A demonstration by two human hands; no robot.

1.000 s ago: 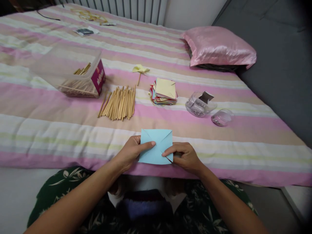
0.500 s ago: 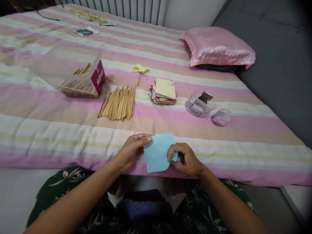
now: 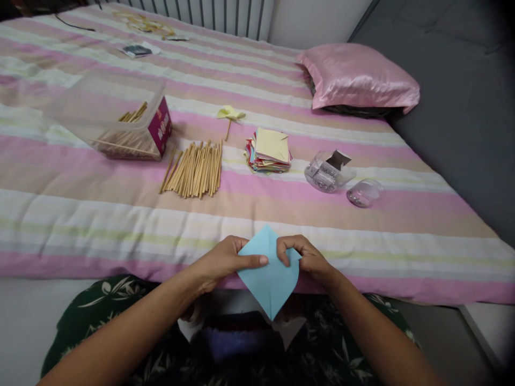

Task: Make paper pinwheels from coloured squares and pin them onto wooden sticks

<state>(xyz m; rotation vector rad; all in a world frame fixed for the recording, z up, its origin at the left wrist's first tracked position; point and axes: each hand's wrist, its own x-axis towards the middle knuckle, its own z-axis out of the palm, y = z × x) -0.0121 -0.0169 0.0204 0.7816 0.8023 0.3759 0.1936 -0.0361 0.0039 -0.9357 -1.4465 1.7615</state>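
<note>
A light blue square of paper (image 3: 269,284) is held between my two hands at the near edge of the bed, one corner toward me and one away. My left hand (image 3: 229,260) pinches its left side, thumb lying on top and fingers underneath. At the right corner, my right hand (image 3: 306,256) grips the paper with the index finger curled over its face; its thumb is mostly hidden. Short slits or creases run in from the near and far corners. Beyond the hands lies a stack of coloured paper squares (image 3: 272,146), pale yellow on top.
Left of the stack are a pile of thin wooden sticks (image 3: 197,170) and a clear plastic tub (image 3: 116,86) holding more sticks. A yellow paper pinwheel (image 3: 230,113) lies behind. Two small clear containers of pins (image 3: 325,174) stand right, below a pink pillow (image 3: 358,78).
The blue paper has been turned so a corner points toward me. My left thumb has slid inward over the paper, and my right hand has shifted to the right corner.
</note>
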